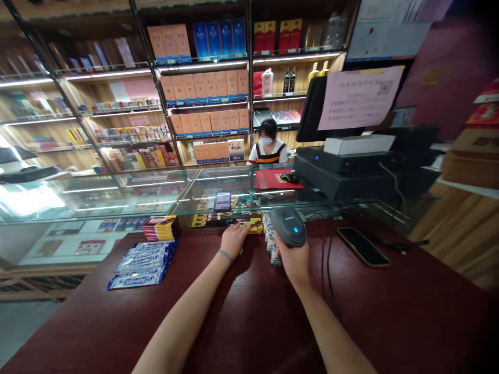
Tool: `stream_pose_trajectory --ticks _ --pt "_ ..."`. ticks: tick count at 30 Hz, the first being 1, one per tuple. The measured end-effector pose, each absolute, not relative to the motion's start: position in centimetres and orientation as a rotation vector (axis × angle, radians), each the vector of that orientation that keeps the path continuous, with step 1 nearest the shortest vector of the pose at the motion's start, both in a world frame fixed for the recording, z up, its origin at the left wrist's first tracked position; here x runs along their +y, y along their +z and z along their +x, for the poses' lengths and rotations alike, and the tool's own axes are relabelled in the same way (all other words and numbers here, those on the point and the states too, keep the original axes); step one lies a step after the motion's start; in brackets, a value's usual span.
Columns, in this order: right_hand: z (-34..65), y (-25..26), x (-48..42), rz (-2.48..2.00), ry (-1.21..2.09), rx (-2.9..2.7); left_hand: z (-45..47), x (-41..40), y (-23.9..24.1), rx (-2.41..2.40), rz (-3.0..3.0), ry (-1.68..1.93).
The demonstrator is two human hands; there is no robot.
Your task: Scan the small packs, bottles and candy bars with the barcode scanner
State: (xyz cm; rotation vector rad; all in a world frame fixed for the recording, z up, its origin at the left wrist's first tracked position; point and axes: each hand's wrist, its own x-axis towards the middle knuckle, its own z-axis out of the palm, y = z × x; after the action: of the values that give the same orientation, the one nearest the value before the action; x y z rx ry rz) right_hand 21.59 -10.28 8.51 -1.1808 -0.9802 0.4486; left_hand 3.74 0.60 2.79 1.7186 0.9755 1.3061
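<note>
- Grips a grey barcode scanner (289, 226) in the right hand (290, 259), fingers wrapped tight round the handle, blue light facing the camera.
- Lays the left hand (234, 238) flat, fingers unclenched, on a yellow packet (254, 225) at the far edge of the dark red desk (249, 317), just left of the scanner.
- Shows small cans (270, 240) standing just beneath the scanner.
- Includes blue packets (144, 264) near the left edge and a dark phone (363, 246) to the right.
</note>
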Motion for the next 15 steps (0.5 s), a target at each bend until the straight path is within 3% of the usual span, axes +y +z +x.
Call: stream_pose_trajectory --ticks 15 --pt "22.7 8.1 -9.8 -1.223 0.375 -0.997 7.2 3.0 1.2 0.937 1.726 1.245"
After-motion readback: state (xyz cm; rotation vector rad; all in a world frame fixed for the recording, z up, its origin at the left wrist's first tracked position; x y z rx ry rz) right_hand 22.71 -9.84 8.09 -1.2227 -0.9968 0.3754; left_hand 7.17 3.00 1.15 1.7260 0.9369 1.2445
